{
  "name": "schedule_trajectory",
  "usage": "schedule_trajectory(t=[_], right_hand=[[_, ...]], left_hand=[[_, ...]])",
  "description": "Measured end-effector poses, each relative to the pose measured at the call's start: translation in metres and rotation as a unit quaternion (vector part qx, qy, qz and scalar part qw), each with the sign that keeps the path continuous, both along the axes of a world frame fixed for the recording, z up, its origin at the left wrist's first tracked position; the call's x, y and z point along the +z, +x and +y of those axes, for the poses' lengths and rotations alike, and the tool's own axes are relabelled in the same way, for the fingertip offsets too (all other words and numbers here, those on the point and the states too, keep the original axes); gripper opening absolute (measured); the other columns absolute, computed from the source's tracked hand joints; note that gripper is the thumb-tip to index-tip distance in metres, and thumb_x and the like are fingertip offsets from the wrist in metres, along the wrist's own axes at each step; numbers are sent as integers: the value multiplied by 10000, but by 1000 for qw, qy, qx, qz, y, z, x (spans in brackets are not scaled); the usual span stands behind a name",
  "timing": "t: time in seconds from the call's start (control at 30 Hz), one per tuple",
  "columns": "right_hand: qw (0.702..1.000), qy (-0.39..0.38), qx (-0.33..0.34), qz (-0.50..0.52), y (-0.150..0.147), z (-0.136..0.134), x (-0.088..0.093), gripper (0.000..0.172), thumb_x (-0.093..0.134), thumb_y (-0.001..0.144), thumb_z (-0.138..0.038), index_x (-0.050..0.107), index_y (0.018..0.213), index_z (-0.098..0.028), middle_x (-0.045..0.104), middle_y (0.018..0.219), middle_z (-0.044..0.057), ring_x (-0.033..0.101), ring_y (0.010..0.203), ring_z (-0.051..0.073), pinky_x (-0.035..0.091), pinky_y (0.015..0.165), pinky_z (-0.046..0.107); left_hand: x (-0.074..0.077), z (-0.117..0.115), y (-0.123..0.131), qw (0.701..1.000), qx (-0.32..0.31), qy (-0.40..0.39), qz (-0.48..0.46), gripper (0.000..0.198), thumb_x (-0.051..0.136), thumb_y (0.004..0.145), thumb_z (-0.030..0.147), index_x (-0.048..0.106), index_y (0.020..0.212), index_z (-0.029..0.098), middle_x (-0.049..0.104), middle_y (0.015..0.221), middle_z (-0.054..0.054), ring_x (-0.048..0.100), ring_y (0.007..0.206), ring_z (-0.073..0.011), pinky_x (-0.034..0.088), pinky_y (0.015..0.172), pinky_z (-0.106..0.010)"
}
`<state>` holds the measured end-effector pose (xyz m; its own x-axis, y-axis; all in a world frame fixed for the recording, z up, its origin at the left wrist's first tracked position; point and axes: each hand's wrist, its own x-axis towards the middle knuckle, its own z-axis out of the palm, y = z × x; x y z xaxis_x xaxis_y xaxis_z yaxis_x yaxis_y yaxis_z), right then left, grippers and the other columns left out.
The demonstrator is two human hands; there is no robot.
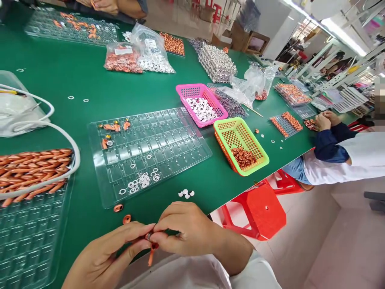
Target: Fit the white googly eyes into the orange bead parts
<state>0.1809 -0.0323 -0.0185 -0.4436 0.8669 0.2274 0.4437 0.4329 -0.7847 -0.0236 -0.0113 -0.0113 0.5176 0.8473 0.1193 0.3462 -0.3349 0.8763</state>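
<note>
From the head view, the only one I have, I take the meeting point of my fingers as the middle of the dial. There, low over the near edge of the green table, I have the glossy copper-orange piece with a strip-like tail, its tail hanging towards 6 o'clock. The thumb and finger of my left hand are clamped on its upper end, and those of my right hand pinch there too; the fingertips hide how the parts fit. I judge this the riskiest spot: an uneven squeeze could shoot the piece out, and, this close to the edge, it might drop into my lap. Two round orange parts lie just beside my left hand at 10 o'clock, where a careless knuckle could sweep them away. At 12 o'clock, thin white rings lie loose on the clear plastic compartment tray; bumping it could scatter them. White crescent-shaped bits sit at 1 o'clock, easily brushed off by my right hand. The thick white cable at 10 o'clock, if tugged, could drag the long orange strips beneath it.
</note>
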Motion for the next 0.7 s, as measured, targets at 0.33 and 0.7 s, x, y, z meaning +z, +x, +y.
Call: schedule_trajectory(t=[0.33, 0.7], right_hand=[[998, 63, -3, -10, -5, -1, 6, 279, 475, 946, -307, 638, 760, -177, 705, 737, 52, 633, 704, 125, 532, 736, 238], [987, -86, -53, 121, 0, -1, 11, 80, 558, 909, -190, 627, 876, -214, 644, 806, 32, 597, 736, 141, 485, 671, 268]], left_hand=[[-1, 1, -5, 995, -57, -31, -75, 361, 665, 802, 141, 700, 1089, 357, 750, 740, 58, 725, 645, -136, 583, 698, -165], [5, -6, 19, 944, 95, -257, -186, 121, 731, 789, 235, 785, 884, 182, 763, 751, -69, 711, 664, -188, 599, 624, -277]])
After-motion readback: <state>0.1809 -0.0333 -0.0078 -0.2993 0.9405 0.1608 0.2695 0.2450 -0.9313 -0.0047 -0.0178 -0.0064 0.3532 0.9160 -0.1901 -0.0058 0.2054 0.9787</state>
